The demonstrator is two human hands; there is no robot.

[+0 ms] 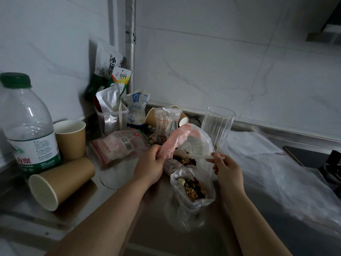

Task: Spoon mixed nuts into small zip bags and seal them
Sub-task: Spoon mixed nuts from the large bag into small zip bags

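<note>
My left hand (150, 163) pinches the pink edge of a large clear bag of mixed nuts (184, 143) and holds its mouth up and open. My right hand (227, 168) grips the handle of a white plastic spoon (195, 156) whose bowl lies inside that bag, over the nuts (184, 160). A small zip bag (192, 189) with nuts in it sits in front of the big bag, between my forearms, its top folded. Another small zip bag (166, 122) with a red seal line stands upright behind, with a few nuts at its bottom.
A tall clear glass (217, 124) stands right of the bags. Left are a water bottle (27, 126), an upright paper cup (71, 138), a tipped paper cup (59, 183), a flat pink food packet (118, 145) and several pouches in the corner. Crumpled plastic sheet (276, 170) covers the right counter.
</note>
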